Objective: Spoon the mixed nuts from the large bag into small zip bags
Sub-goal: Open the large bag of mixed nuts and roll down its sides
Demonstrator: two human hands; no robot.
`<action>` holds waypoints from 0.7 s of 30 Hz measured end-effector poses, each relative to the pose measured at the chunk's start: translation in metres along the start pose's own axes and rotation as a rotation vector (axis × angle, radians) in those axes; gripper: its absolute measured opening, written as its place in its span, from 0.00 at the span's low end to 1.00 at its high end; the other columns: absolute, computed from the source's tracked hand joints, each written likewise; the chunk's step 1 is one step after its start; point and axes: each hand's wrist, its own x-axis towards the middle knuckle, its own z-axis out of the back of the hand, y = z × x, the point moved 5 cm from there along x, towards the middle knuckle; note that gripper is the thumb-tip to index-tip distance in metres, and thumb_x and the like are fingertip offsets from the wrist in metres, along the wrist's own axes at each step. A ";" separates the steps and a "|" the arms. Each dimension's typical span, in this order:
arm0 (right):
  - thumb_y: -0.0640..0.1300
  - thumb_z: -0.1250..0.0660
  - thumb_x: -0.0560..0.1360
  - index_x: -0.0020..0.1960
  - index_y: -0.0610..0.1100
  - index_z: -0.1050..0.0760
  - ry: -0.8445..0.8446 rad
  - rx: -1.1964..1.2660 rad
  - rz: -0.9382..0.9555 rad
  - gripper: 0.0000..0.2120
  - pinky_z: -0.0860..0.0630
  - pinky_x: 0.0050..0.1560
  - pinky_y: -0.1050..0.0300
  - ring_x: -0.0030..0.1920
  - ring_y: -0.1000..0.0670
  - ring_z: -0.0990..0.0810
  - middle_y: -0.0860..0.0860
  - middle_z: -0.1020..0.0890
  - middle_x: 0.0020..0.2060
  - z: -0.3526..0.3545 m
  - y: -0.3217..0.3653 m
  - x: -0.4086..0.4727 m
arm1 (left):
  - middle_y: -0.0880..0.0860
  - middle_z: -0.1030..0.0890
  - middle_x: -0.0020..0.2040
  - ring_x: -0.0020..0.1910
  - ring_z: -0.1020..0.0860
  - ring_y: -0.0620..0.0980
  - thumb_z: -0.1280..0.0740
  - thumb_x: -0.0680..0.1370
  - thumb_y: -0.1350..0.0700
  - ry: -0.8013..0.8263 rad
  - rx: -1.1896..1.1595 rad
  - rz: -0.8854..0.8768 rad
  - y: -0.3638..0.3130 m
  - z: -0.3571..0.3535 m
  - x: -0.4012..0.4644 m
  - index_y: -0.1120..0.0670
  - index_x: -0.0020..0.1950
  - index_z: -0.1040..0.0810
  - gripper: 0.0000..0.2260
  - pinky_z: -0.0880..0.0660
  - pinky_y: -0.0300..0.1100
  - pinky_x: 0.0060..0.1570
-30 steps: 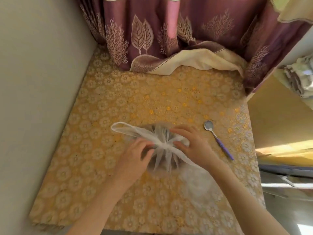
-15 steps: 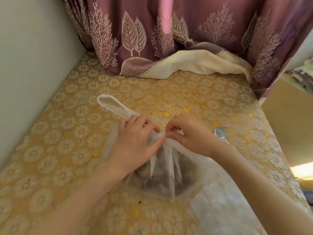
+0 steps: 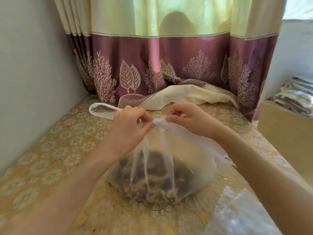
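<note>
- Both hands are working the knot (image 3: 159, 119) at the top of the bag (image 3: 157, 168), so it's sitting tied up, not opened yet.
- Left hand (image 3: 130, 126) is pinching the bunched plastic just left of the knot, thumb and forefinger pressed together on it, other fingers curling in behind.
- Right hand (image 3: 188, 118) is doing the same from the other side, fingertips clamped on the knot, rest of the fingers tucked into a loose fist.
- One handle (image 3: 101, 110) of the bag is sticking out past the left hand, looping off to the left over the table (image 3: 50, 150).
- The bag itself is hanging stretched from the knot down to the table, bottom resting on the floral cover in the middle, between the two forearms.
- Nuts (image 3: 152, 182) are sitting in a brown heap at the bottom of it, showing through the thin plastic.
- Some clear crinkly plastic (image 3: 240, 216) is lying at the near right of the table, can't tell what exactly.
- Curtain (image 3: 169, 68) is hanging at the back, hem spilling onto the table.
</note>
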 end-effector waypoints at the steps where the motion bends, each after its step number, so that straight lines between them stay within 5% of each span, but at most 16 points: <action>1: 0.38 0.33 0.76 0.38 0.46 0.27 -0.014 0.011 -0.015 0.09 0.33 0.41 0.64 0.36 0.55 0.31 0.52 0.26 0.34 0.004 0.004 -0.006 | 0.41 0.26 0.35 0.40 0.30 0.47 0.27 0.71 0.58 -0.012 -0.011 0.005 -0.005 0.005 -0.003 0.55 0.41 0.19 0.02 0.33 0.46 0.47; 4: 0.38 0.34 0.76 0.37 0.47 0.27 -0.070 0.023 -0.046 0.10 0.34 0.39 0.67 0.35 0.57 0.31 0.54 0.26 0.33 0.017 0.018 -0.026 | 0.39 0.26 0.35 0.37 0.30 0.41 0.27 0.71 0.60 -0.055 -0.030 0.015 -0.018 0.025 -0.014 0.55 0.40 0.18 0.01 0.36 0.28 0.43; 7: 0.38 0.34 0.77 0.36 0.48 0.28 -0.143 0.044 -0.071 0.12 0.34 0.35 0.69 0.32 0.61 0.31 0.57 0.27 0.31 0.029 0.026 -0.046 | 0.39 0.26 0.34 0.37 0.28 0.37 0.27 0.70 0.61 -0.104 -0.012 0.056 -0.019 0.051 -0.029 0.55 0.39 0.18 0.02 0.37 0.21 0.42; 10: 0.39 0.34 0.77 0.35 0.48 0.29 -0.231 0.047 -0.117 0.13 0.36 0.33 0.67 0.31 0.60 0.33 0.57 0.29 0.30 0.041 0.026 -0.064 | 0.46 0.20 0.38 0.38 0.26 0.39 0.28 0.72 0.58 -0.085 0.001 0.140 -0.011 0.069 -0.040 0.50 0.39 0.20 0.04 0.34 0.27 0.39; 13: 0.40 0.34 0.77 0.36 0.47 0.29 -0.306 0.033 -0.129 0.12 0.36 0.34 0.67 0.32 0.59 0.32 0.56 0.29 0.31 0.042 0.032 -0.072 | 0.46 0.20 0.42 0.40 0.24 0.44 0.31 0.74 0.54 0.118 -0.035 0.237 -0.012 0.060 -0.041 0.48 0.46 0.22 0.03 0.30 0.37 0.42; 17: 0.39 0.35 0.77 0.39 0.43 0.27 -0.378 0.042 -0.148 0.08 0.33 0.36 0.61 0.34 0.54 0.30 0.52 0.27 0.33 0.035 0.042 -0.076 | 0.45 0.21 0.43 0.40 0.25 0.40 0.32 0.75 0.46 0.260 -0.173 0.301 -0.027 0.040 -0.044 0.48 0.53 0.21 0.10 0.31 0.34 0.39; 19: 0.39 0.34 0.76 0.46 0.40 0.24 -0.412 0.064 -0.148 0.02 0.31 0.39 0.61 0.39 0.52 0.28 0.52 0.25 0.38 0.031 0.048 -0.079 | 0.45 0.20 0.42 0.38 0.25 0.39 0.31 0.74 0.46 0.240 -0.138 0.281 -0.033 0.037 -0.045 0.50 0.49 0.19 0.09 0.33 0.31 0.34; 21: 0.43 0.31 0.75 0.56 0.44 0.25 -0.357 0.075 -0.112 0.11 0.30 0.44 0.65 0.46 0.53 0.25 0.52 0.24 0.45 0.020 0.059 -0.083 | 0.46 0.19 0.39 0.39 0.24 0.41 0.29 0.73 0.49 0.194 -0.122 0.273 -0.038 0.038 -0.046 0.51 0.44 0.18 0.06 0.33 0.32 0.34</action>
